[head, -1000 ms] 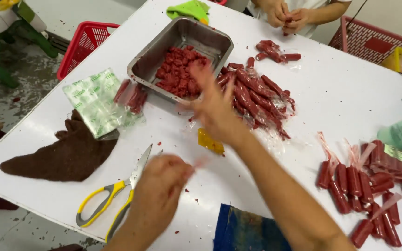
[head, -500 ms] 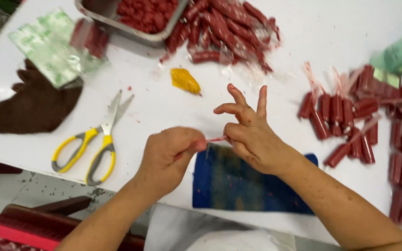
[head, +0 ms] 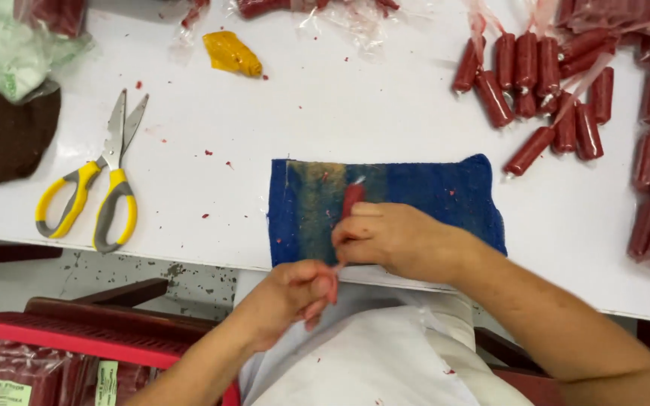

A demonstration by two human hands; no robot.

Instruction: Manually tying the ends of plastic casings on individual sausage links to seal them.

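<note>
Your right hand (head: 396,239) rests on the blue cloth (head: 430,197) at the near edge of the white table (head: 325,113), fingers curled narrow around a red sausage (head: 352,197). The upper end of the sausage pokes out past your fingers and lies on the cloth. Your left hand (head: 295,293) sits just below the table edge, over your white apron (head: 362,361), fingers pinched tight on a thin strip at the sausage's lower end; the strip is too small to make out. The two hands nearly touch.

To the left, yellow-handled scissors (head: 95,180) lie on the table with blades slightly parted, well apart from the cloth. A brown cloth (head: 1,143) lies at the far left edge. A yellow lump (head: 231,54) sits toward the far side. At right, a pile of wrapped red sausages (head: 543,83) spreads across the table, near the cloth's far right corner. Small red crumbs dot the table surface. A red crate (head: 77,338) stands below the table at left.
</note>
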